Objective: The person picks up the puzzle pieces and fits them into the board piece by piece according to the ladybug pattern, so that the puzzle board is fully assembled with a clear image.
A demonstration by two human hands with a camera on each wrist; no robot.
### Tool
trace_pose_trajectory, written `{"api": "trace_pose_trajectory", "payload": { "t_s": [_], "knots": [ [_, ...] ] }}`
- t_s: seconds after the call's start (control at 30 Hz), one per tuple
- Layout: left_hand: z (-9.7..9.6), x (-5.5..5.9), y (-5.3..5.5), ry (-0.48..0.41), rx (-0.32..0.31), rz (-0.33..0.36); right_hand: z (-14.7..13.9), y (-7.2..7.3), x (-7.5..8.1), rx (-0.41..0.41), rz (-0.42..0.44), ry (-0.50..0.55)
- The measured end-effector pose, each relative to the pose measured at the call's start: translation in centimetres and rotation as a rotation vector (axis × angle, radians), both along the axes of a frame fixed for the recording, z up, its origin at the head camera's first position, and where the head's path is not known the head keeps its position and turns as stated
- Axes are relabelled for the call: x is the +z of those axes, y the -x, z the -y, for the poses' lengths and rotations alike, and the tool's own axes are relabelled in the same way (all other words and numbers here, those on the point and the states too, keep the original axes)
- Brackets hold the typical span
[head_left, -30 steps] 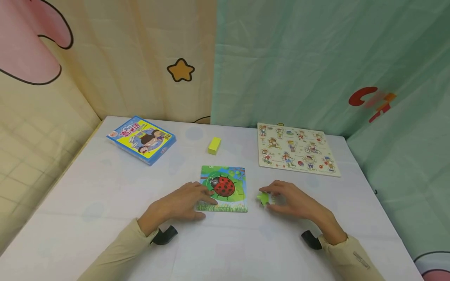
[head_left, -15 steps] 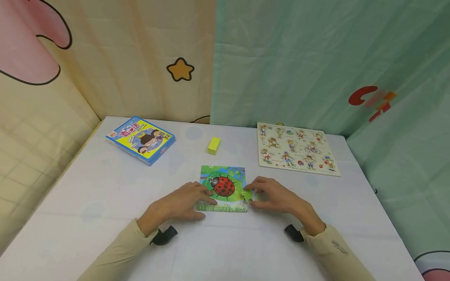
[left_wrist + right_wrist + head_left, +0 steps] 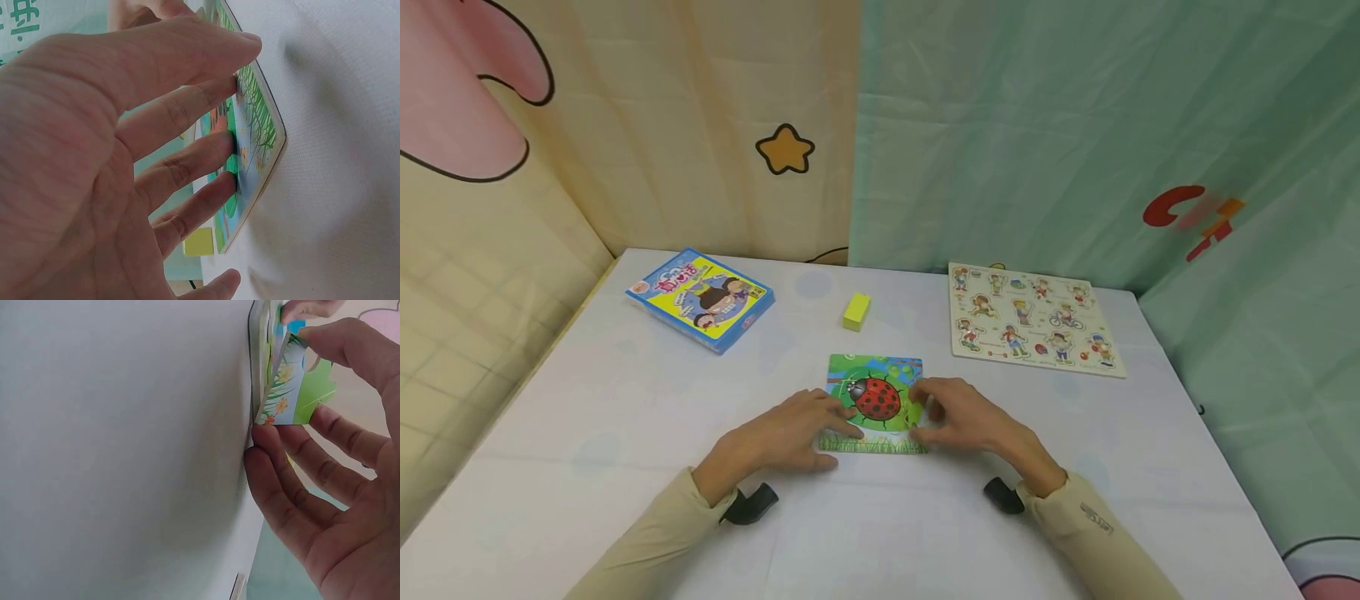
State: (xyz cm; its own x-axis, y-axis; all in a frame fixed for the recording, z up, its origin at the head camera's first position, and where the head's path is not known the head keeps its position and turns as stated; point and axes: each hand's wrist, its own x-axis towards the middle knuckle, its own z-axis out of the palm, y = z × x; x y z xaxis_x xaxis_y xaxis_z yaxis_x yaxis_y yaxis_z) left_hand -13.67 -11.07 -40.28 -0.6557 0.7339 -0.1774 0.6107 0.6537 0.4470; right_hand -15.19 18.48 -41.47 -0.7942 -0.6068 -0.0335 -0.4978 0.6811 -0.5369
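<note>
A square ladybug jigsaw puzzle (image 3: 876, 398) lies flat in the middle of the white table. My left hand (image 3: 797, 429) rests on its left side, and in the left wrist view the fairly straight fingertips (image 3: 225, 147) touch the picture near the grassy border. At the puzzle's right edge, my right hand (image 3: 962, 414) pinches a jigsaw piece (image 3: 299, 387) between thumb and fingers. Green, pale blue, grass and orange flowers are printed on this piece. It is tilted in the right wrist view and overlaps the puzzle's right side in the head view.
Behind the puzzle stands a small yellow block (image 3: 857, 312). A blue and yellow box (image 3: 703, 298) lies at the back left. Toward the back right is a wooden board (image 3: 1033, 318) with children's figures. Curtains (image 3: 1000, 133) hang along the table's far edge.
My right hand has carried the pinched jigsaw piece leftward, from the bare table beside the puzzle to over its right edge. The left hand has stayed in place on the puzzle.
</note>
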Motion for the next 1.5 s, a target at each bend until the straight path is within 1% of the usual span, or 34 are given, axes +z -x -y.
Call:
{"api": "trace_pose_trajectory", "payload": {
  "t_s": [0.23, 0.47, 0.73, 0.87, 1.03, 1.3, 1.5],
  "knots": [
    [0.0, 0.0, 0.0, -0.004, 0.002, 0.000, 0.3, 0.3, 0.0, -0.001, 0.015, 0.042],
    [-0.1, -0.1, 0.0, -0.007, 0.001, 0.002, -0.1, 0.5, -0.1, -0.014, 0.089, 0.117],
    [-0.1, -0.1, 0.0, -0.003, 0.007, 0.007, 0.2, 0.1, -0.3, -0.030, 0.149, 0.169],
    [-0.1, -0.1, 0.0, -0.001, 0.007, 0.003, 0.6, 0.0, -0.3, -0.050, 0.118, 0.134],
    [-0.1, -0.1, 0.0, 0.004, 0.002, -0.003, 0.9, -0.1, -0.3, -0.054, 0.066, 0.100],
    [-0.1, -0.2, 0.0, 0.004, -0.006, -0.011, 1.4, -0.2, -0.2, -0.065, 0.051, 0.076],
    [0.0, -0.1, 0.0, 0.002, 0.000, -0.004, 1.8, -0.2, -0.1, -0.101, 0.042, 0.055]
  ]
}}
